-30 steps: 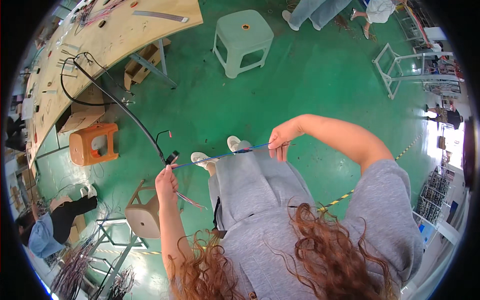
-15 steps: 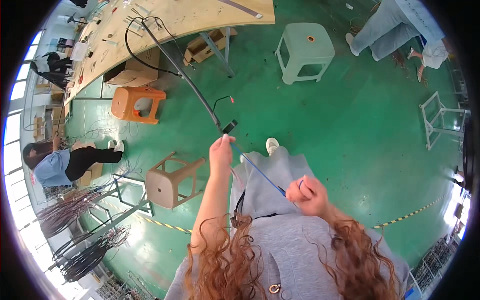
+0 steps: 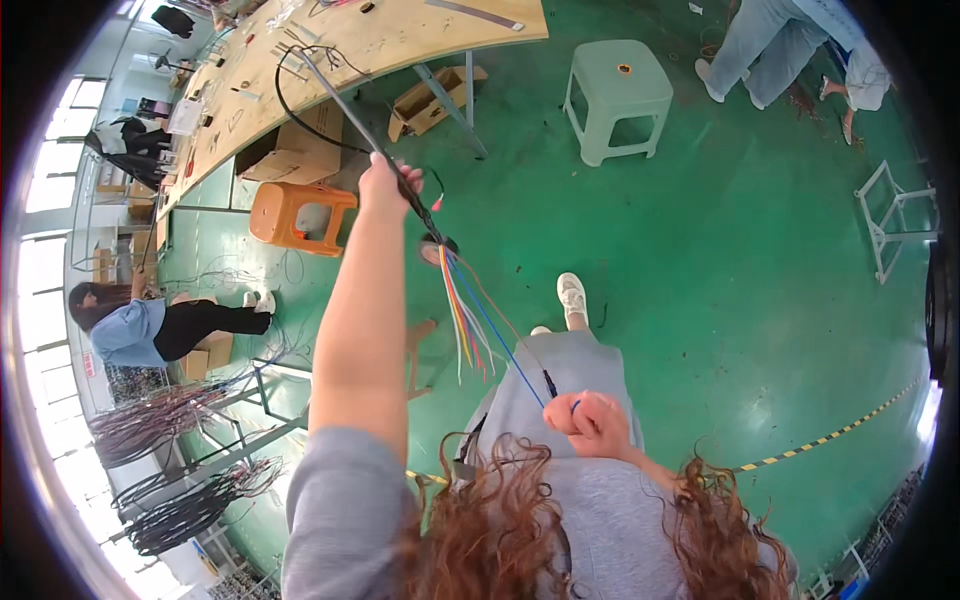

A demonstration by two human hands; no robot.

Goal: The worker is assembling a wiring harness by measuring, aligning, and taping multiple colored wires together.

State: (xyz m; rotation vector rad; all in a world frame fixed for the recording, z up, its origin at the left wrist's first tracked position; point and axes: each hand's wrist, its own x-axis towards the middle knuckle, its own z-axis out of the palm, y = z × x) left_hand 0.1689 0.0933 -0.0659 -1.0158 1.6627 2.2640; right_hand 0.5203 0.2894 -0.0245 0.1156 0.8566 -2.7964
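The black sheathed cable harness (image 3: 350, 115) runs from the wooden surface (image 3: 330, 50) to the raised left hand (image 3: 383, 185), clenched around it; its loose coloured wires (image 3: 468, 320) fan downward, one blue wire (image 3: 510, 345) pinched in the right hand (image 3: 597, 425)

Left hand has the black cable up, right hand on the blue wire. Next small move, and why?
Probably draw the right hand a little further down and away. The blue wire already runs taut from the black cable end gripped by the left hand, while the other coloured wires hang slack beside it, so a short pull should separate it.
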